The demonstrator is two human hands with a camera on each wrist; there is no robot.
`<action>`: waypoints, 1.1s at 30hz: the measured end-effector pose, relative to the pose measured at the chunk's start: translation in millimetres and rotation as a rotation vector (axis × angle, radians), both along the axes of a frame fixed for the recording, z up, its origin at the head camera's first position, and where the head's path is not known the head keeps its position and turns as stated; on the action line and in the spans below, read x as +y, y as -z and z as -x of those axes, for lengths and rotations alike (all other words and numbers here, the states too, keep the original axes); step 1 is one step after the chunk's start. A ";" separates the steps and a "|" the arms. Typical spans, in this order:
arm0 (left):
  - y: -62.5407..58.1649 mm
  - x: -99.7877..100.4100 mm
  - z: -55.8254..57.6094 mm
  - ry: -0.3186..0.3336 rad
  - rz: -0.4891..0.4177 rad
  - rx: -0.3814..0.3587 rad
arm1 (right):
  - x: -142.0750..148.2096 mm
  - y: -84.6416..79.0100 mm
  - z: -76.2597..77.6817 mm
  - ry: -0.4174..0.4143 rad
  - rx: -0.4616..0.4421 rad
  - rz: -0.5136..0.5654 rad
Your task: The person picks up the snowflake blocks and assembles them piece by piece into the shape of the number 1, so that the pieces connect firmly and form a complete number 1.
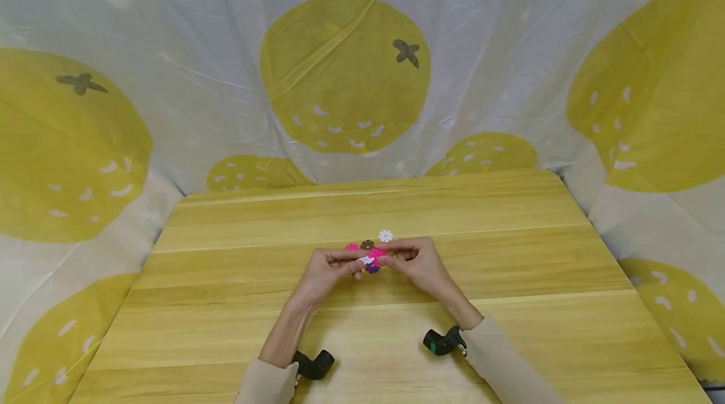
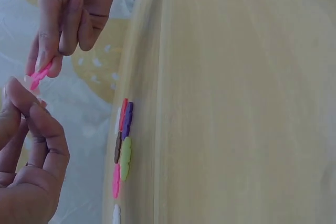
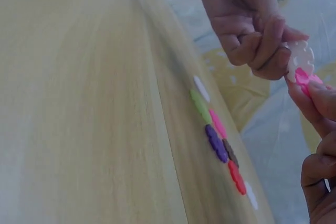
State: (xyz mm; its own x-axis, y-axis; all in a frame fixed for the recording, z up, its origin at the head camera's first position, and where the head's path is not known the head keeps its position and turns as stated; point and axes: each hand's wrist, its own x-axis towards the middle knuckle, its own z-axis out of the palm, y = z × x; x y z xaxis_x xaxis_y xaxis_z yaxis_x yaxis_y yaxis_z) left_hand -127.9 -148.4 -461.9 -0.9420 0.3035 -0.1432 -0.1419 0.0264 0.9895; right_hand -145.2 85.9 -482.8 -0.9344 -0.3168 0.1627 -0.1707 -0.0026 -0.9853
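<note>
Both hands come together over the table in the head view. My left hand (image 1: 325, 273) pinches a white snowflake disc (image 3: 301, 59) with a notched rim. Between thumb and fingers of my right hand (image 1: 418, 262) is a bright pink snowflake disc (image 3: 306, 81). The pink disc stands at an angle across the white one's edge, overlapping it in the right wrist view. Fingertips cover part of both discs. On the table beyond and beneath the hands lie more such discs: pink (image 3: 217, 123), purple (image 3: 216, 143), brown (image 1: 367, 245), red (image 3: 237, 178), yellow-green (image 3: 200, 106) and white (image 1: 386, 236).
A wooden table (image 1: 362, 335) spreads out under the hands. Behind it hangs a pale cloth (image 1: 487, 64) printed with big yellow fruit. Black wrist cameras (image 1: 444, 341) sit on both forearms by the beige sleeves (image 1: 504, 360).
</note>
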 end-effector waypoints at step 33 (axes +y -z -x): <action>-1.1 4.4 2.6 -0.033 0.341 0.274 | -7.7 4.3 5.5 -0.058 -0.111 -0.071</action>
State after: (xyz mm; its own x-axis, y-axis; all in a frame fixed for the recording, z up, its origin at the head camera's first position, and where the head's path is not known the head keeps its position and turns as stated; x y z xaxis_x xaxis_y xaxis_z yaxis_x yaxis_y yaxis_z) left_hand -130.5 -144.0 -460.8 -0.9676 0.2512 0.0264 0.1182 0.3583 0.9261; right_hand -150.7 78.2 -487.0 -0.9251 -0.3782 0.0348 -0.0626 0.0615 -0.9961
